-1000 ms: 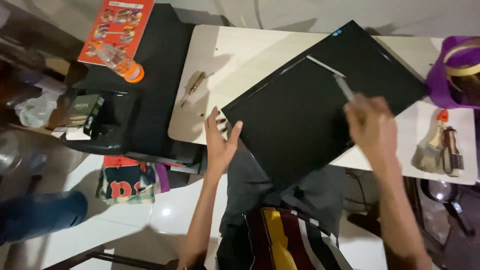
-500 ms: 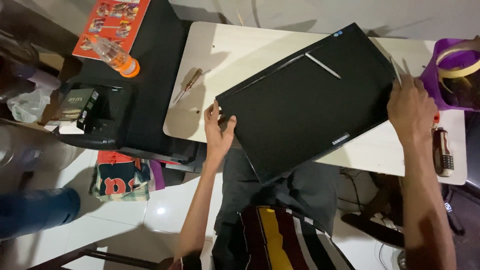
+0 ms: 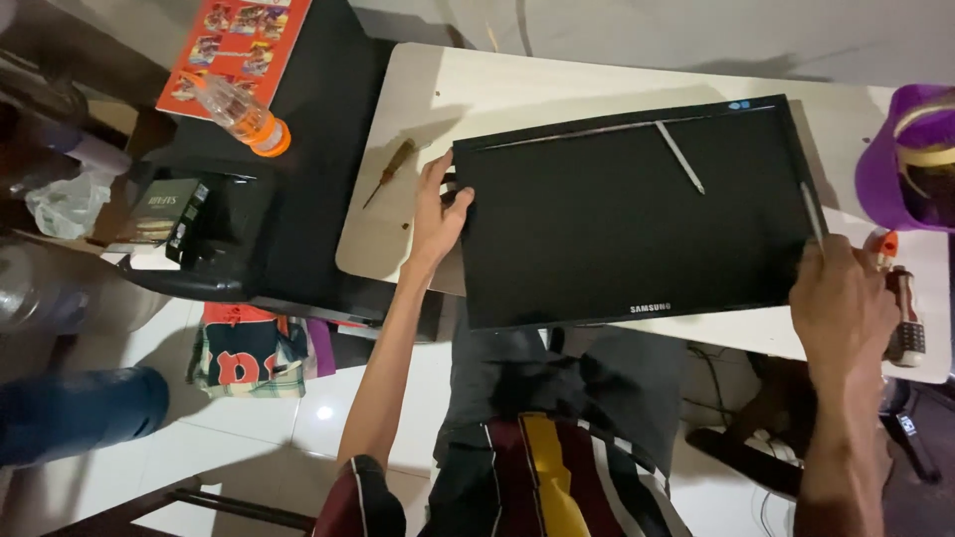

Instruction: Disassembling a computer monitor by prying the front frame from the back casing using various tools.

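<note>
- One black flat monitor [image 3: 637,214] lies face up on the white counter [image 3: 557,89], its lower edge overhanging toward the person; its bezel looks partly lifted along the top, so the opening seems begun, not finished.
- Left hand [image 3: 436,211]: grip spread, fingers curled over the monitor's left edge.
- Right hand [image 3: 841,308]: grip pinching a thin metal pry tool [image 3: 812,214] at the right edge.
- One loose strip [image 3: 679,156] on the screen.
- Two screwdrivers: one [image 3: 388,171] left, one [image 3: 905,313] right.
- One plastic bottle [image 3: 239,107].
</note>
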